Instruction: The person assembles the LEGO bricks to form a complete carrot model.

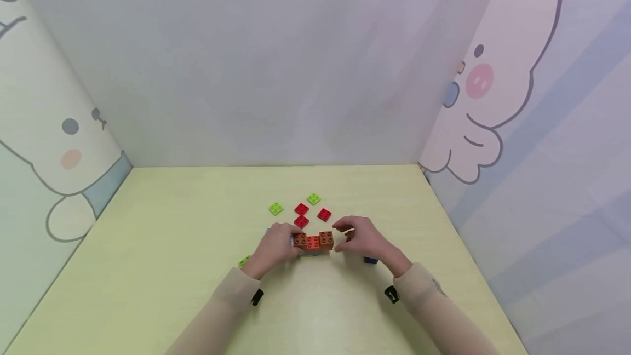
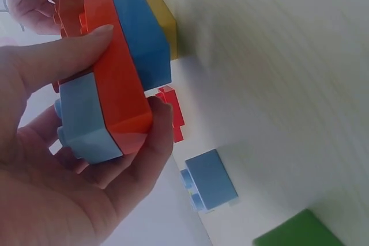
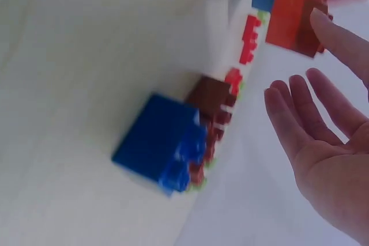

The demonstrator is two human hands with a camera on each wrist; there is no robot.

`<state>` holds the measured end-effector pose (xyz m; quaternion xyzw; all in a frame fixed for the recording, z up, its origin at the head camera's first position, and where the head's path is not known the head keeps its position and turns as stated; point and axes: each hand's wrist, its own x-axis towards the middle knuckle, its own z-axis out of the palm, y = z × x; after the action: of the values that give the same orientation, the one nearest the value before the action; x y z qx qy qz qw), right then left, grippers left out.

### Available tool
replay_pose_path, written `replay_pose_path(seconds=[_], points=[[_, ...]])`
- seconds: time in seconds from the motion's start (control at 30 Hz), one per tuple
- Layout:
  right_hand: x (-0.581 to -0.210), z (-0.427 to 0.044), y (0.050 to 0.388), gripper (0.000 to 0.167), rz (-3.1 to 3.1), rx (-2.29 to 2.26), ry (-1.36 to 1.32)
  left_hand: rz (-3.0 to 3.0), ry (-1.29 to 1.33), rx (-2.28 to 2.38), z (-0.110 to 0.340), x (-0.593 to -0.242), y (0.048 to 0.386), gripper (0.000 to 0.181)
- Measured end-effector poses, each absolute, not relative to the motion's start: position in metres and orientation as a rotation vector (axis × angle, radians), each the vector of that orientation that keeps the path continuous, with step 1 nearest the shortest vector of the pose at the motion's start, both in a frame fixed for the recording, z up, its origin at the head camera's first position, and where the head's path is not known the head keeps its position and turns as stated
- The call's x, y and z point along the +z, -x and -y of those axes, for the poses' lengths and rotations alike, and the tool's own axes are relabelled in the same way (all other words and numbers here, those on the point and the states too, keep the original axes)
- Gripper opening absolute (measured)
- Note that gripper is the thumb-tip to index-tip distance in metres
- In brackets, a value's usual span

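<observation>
My left hand (image 1: 277, 245) grips the left end of a stack of toy building bricks (image 1: 313, 243). In the left wrist view, thumb and fingers hold a long orange-red brick (image 2: 122, 84) and a light blue brick (image 2: 87, 120) on its studded side. Under the orange-red brick sit a blue brick (image 2: 145, 41) and a yellow brick (image 2: 165, 24). A brown brick (image 3: 304, 27) tops the stack's right end. Beside that end is my right hand (image 1: 363, 238), fingers spread and holding nothing. Its thumb overlaps the brown brick in the right wrist view; whether they touch I cannot tell.
Beyond the stack lie red plates (image 1: 302, 209) and lime plates (image 1: 276, 209). A dark blue brick (image 3: 155, 136) and brown bricks (image 3: 210, 95) stand on the right. To the left are another light blue brick (image 2: 211, 180) and a green one (image 2: 300, 231). Fabric walls (image 1: 276, 70) enclose the table.
</observation>
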<state>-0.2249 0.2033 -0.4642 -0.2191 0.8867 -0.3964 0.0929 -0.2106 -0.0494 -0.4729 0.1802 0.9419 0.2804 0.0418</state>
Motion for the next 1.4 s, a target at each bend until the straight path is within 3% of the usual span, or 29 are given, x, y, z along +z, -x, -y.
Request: replay_pose_path(seconds=[0.23, 0.57, 0.8, 1.03, 1.4], points=[[-0.459, -0.233, 0.242, 0.034, -2.781, -1.092, 0.566, -2.879, -0.535, 0.903, 0.052, -0.474, 0.21, 0.04], [-0.471, -0.266, 0.26, 0.039, -2.784, -0.996, 0.427, -2.869, -0.494, 0.946, 0.053, -0.475, 0.211, 0.038], [-0.485, -0.27, 0.266, 0.04, -2.716, -0.972, 0.435, -2.871, -0.455, 0.984, 0.051, -0.476, 0.21, 0.033], [-0.491, -0.268, 0.269, 0.052, -2.684, -0.943, 0.498, -2.853, -0.477, 0.998, 0.052, -0.476, 0.21, 0.031], [-0.487, -0.271, 0.268, 0.04, -2.822, -1.033, 0.414, -2.864, -0.535, 1.037, 0.056, -0.479, 0.211, 0.033]])
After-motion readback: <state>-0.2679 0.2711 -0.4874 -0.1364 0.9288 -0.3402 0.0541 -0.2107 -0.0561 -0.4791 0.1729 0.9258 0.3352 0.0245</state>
